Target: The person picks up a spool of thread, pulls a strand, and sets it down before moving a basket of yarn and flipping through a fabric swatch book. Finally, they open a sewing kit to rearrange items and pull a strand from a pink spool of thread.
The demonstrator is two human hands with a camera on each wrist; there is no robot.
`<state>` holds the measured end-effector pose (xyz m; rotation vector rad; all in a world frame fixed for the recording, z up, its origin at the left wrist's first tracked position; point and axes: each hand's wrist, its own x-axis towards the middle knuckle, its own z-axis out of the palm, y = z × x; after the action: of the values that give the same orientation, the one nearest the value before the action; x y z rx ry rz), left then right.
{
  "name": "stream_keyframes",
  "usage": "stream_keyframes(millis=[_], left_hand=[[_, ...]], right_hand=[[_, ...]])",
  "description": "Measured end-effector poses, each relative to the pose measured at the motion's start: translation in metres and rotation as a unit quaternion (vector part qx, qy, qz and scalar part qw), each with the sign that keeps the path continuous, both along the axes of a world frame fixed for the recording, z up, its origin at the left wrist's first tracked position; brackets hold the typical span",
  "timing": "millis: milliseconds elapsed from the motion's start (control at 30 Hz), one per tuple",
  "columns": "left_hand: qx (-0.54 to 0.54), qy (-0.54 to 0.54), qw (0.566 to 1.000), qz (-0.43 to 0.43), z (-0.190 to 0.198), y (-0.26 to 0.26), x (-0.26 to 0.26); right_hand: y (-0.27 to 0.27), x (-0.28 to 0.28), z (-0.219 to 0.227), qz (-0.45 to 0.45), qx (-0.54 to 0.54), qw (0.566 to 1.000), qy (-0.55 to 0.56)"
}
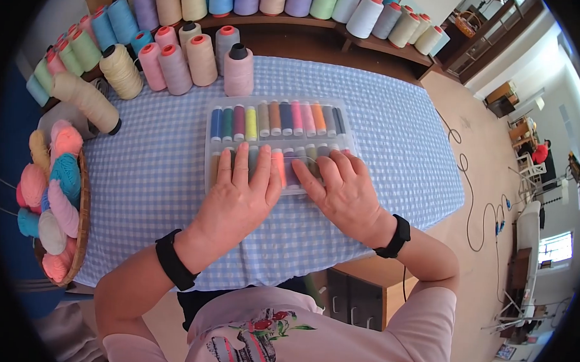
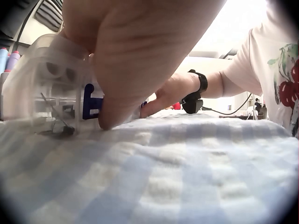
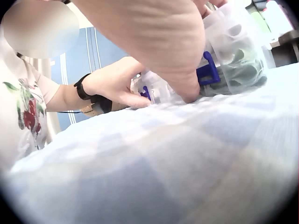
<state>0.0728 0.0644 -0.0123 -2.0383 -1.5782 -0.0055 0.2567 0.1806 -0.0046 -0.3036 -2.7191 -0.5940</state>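
A clear plastic thread box [image 1: 275,143] lies flat on the checked cloth, holding two rows of small coloured thread spools. My left hand [image 1: 239,185] grips its near edge left of the middle, fingers spread over the lid. On the right half, my right hand [image 1: 344,189] holds the same edge, its fingers bent a little more. In the wrist views both thumbs reach down the box's front wall. A blue latch [image 2: 92,101] shows beside the left thumb, and another blue latch [image 3: 208,70] beside the right thumb. The palms hide part of the near spool row.
Large thread cones [image 1: 201,60] stand behind and left of the box, with more along a curved brown shelf [image 1: 295,23]. A wicker basket [image 1: 82,228] of yarn balls sits at the left edge. The blue checked tablecloth [image 1: 393,146] covers the table; a cable lies on the floor.
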Motion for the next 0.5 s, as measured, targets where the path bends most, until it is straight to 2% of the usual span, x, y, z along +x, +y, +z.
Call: stream_keyframes(millis=[333,500], left_hand=[[0.037,0.000,0.999,0.016,-0.0035,-0.0003,0.0039],[0.044,-0.030,0.999,0.011,-0.0035,-0.0019,0.0023]], right_hand=[[-0.0040,0.0001,0.0025,0.021,0.039,0.999,-0.020],[-0.0016,0.0006,0.0043,0.040,0.020,0.999,-0.021]])
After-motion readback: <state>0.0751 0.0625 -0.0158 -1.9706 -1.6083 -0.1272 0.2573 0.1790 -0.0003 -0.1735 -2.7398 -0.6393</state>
